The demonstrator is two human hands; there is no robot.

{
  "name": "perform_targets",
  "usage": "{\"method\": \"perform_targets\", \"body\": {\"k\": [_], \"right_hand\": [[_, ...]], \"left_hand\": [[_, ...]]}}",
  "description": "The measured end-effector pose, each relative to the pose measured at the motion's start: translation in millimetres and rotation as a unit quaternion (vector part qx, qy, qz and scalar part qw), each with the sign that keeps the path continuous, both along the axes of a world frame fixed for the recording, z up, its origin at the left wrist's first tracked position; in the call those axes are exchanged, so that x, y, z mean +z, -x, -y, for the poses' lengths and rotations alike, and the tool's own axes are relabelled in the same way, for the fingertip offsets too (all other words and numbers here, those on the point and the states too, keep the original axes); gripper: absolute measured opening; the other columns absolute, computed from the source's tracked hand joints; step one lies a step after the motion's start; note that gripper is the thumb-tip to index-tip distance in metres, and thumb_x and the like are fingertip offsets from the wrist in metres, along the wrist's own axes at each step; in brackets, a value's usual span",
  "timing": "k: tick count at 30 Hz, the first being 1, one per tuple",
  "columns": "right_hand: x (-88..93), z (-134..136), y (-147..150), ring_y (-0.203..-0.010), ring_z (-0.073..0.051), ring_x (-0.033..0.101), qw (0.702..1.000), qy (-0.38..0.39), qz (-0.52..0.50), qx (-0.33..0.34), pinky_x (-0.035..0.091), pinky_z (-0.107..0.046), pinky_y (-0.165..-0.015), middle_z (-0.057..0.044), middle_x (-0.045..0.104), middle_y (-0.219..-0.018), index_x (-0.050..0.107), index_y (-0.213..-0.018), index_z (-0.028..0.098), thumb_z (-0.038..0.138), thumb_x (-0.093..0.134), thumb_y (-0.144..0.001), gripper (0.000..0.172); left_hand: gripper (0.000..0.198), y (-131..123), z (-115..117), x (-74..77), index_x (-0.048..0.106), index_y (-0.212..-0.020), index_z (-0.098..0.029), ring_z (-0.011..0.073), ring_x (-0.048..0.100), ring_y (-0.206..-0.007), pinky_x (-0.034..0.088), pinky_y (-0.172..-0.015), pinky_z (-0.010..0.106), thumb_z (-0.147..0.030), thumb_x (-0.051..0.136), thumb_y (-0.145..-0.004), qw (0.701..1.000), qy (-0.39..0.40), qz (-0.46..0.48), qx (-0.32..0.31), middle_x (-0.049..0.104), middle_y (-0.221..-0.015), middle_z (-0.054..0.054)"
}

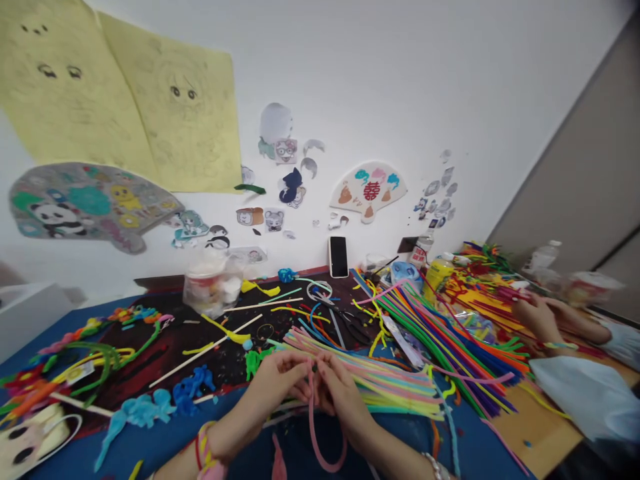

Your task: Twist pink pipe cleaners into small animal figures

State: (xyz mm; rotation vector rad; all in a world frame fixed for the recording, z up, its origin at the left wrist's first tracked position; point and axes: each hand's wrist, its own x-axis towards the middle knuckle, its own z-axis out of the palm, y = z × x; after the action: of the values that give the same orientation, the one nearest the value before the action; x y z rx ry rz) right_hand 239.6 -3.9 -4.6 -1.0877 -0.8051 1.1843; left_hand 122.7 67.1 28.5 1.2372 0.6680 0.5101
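A pink pipe cleaner (325, 460) hangs in a loop below my two hands, its upper part between my fingers. My left hand (280, 380) pinches it near one end, while the fingers of my right hand (343, 390) close on it just beside. The fingertips of both hands nearly touch, and what exactly lies between them is partly hidden. Just behind my hands lies a bundle of pastel pipe cleaners (400, 387) in pink, yellow and green. A short pink twisted piece (279, 459) is below my left hand.
Darker coloured pipe cleaners (450, 360) are spread to the right. Pliers (353, 323), wooden sticks (187, 360) and yellow scraps lie behind. Blue twisted figures (145, 408) sit at left. A phone (339, 257) leans on the wall. Another person's hands (537, 320) work at far right.
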Motion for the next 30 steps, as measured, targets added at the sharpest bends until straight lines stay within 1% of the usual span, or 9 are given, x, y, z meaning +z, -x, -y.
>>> {"method": "perform_targets", "body": {"k": [3,5,8,11,14,17,19,25,30], "right_hand": [[-2.5,1,1,-0.034,-0.002,0.029,1.0,0.001,-0.026,0.008,0.015,-0.015,-0.035,0.01,0.045,-0.046,0.037,-0.077,0.021,0.053,0.057,-0.075,0.039],[-4.7,0,1,-0.035,-0.002,0.027,0.999,0.001,-0.038,0.009,0.015,-0.015,-0.036,0.011,0.04,-0.047,0.038,-0.075,0.02,0.051,0.059,-0.075,0.037],[-8.0,-1,-2,-0.036,-0.002,0.025,1.0,-0.006,-0.017,0.008,0.014,-0.016,-0.036,0.01,0.037,-0.049,0.042,-0.074,0.018,0.048,0.059,-0.077,0.034],[-8.7,0,-3,-0.036,-0.002,0.025,1.0,-0.005,0.005,0.008,0.015,-0.017,-0.036,0.009,0.038,-0.051,0.045,-0.073,0.017,0.047,0.058,-0.078,0.033],[-7.2,1,-3,-0.037,-0.002,0.025,0.999,-0.01,0.031,-0.014,0.017,-0.017,-0.037,0.009,0.04,-0.053,0.047,-0.073,0.017,0.046,0.058,-0.077,0.032],[-6.4,2,-1,-0.041,-0.003,0.031,0.996,-0.029,0.076,-0.045,0.021,-0.017,-0.038,0.007,0.044,-0.058,0.05,-0.075,0.017,0.044,0.059,-0.078,0.029],[-6.5,3,0,-0.044,-0.004,0.035,0.993,-0.041,0.1,-0.053,0.025,-0.018,-0.04,0.005,0.046,-0.061,0.051,-0.076,0.017,0.043,0.058,-0.078,0.027],[-6.2,7,8,-0.046,-0.006,0.04,0.984,-0.058,0.153,-0.071,0.031,-0.018,-0.043,0.005,0.048,-0.062,0.052,-0.079,0.018,0.04,0.057,-0.081,0.023],[-5.5,5,9,-0.043,-0.007,0.045,0.987,-0.049,0.134,-0.073,0.035,-0.019,-0.043,0.005,0.049,-0.06,0.049,-0.079,0.019,0.041,0.056,-0.081,0.024]], "left_hand": [[0.027,1,2,1.3,0.055,-0.07,-0.013,0.0113,0.058,-0.041,0.047,-0.043,0.02,-0.038,0.066,-0.065,1.0,-0.006,-0.021,-0.02,0.061,-0.049,0.001],[0.024,1,3,-0.3,0.053,-0.068,-0.014,0.0113,0.057,-0.039,0.047,-0.042,0.02,-0.035,0.065,-0.065,0.999,-0.007,-0.021,-0.029,0.06,-0.047,0.0],[0.019,1,2,-5.3,0.052,-0.068,-0.015,0.0118,0.057,-0.039,0.047,-0.041,0.021,-0.03,0.064,-0.066,0.999,-0.02,-0.005,-0.036,0.059,-0.047,-0.002],[0.019,2,2,-7.9,0.052,-0.067,-0.015,0.0116,0.058,-0.041,0.047,-0.043,0.02,-0.031,0.062,-0.068,0.999,-0.026,0.002,-0.033,0.06,-0.048,-0.001],[0.023,2,2,-5.9,0.053,-0.067,-0.014,0.0118,0.059,-0.043,0.048,-0.044,0.02,-0.036,0.059,-0.071,0.999,-0.026,-0.012,-0.028,0.061,-0.049,0.001],[0.023,2,2,-4.2,0.053,-0.068,-0.014,0.0128,0.06,-0.043,0.048,-0.044,0.021,-0.036,0.06,-0.07,0.999,-0.015,-0.024,-0.02,0.061,-0.05,0.001],[0.021,2,2,-5.4,0.052,-0.07,-0.014,0.0127,0.06,-0.042,0.048,-0.043,0.021,-0.034,0.06,-0.069,1.0,-0.008,-0.025,-0.014,0.061,-0.05,0.001],[0.016,3,-1,-16.7,0.051,-0.077,-0.014,0.0129,0.059,-0.041,0.048,-0.041,0.02,-0.028,0.057,-0.071,1.0,-0.012,-0.008,0.003,0.059,-0.048,-0.001],[0.016,3,0,-24.4,0.051,-0.078,-0.014,0.011,0.056,-0.038,0.045,-0.038,0.019,-0.028,0.056,-0.073,0.999,-0.02,0.027,-0.005,0.058,-0.049,-0.002]]}}
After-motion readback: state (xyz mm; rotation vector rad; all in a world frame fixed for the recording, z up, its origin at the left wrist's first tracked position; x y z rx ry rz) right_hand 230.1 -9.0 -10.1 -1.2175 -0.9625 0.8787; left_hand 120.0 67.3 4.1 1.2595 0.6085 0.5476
